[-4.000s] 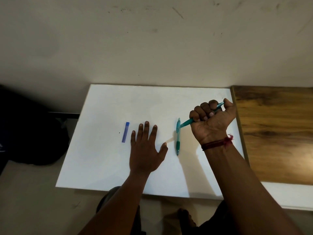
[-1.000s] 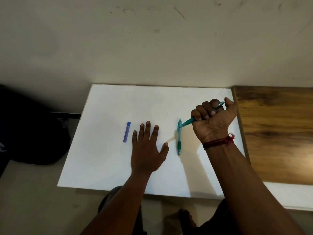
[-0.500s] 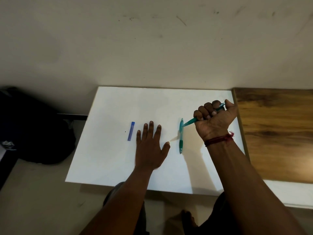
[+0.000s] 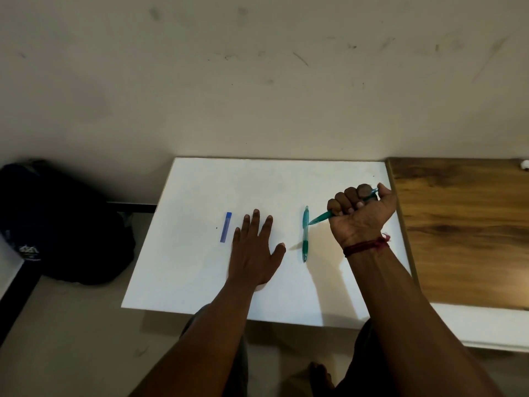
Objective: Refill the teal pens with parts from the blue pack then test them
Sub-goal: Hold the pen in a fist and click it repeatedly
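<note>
Your right hand (image 4: 361, 217) is fisted around one teal pen (image 4: 320, 217), whose tip points left toward the second teal pen (image 4: 305, 234); that pen lies on the desk (image 4: 200, 282) between your hands, long axis running away from you. Your left hand (image 4: 253, 252) rests flat with fingers spread. The blue pack (image 4: 225, 227) lies just beyond its little finger, parallel to the lying pen, so the left hand is nearer.

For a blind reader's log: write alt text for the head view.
The right hand grips a teal pen in a fist over a white board, its tip near a second pen lying there. The left hand rests flat, open, beside a blue pack.
</note>
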